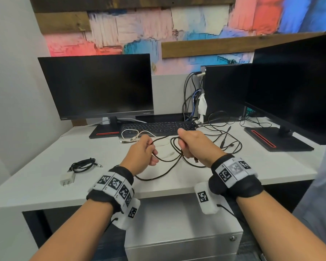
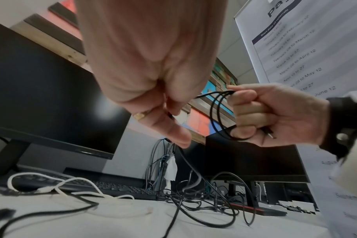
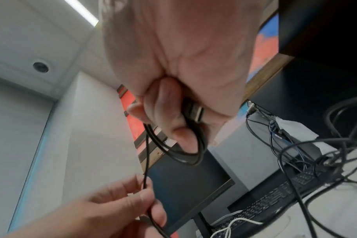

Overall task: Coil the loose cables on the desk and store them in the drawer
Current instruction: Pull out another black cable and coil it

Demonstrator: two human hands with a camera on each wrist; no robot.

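One cable under coiling; none stored yet.

Largest first: the bench (image 1: pixel 205 178) carries a tangle of loose black cables (image 1: pixel 224 140) at right, a loose white cable (image 1: pixel 132 133) near the keyboard (image 1: pixel 156 127), and one bundled black cable (image 1: pixel 82 164) with a white plug (image 1: pixel 68 179) at left, judged already coiled. The drawer unit (image 1: pixel 183 240) below the bench appears closed, so storing has not begun. The black cable (image 1: pixel 164 161) in work hangs between both hands above the bench, its tail trailing onto the surface. The right hand (image 1: pixel 194 144) has its fingers curled round a few finished loops and the end plug (image 3: pixel 195 111). The left hand (image 1: pixel 145 153) pinches the free run, feeding the next loop.
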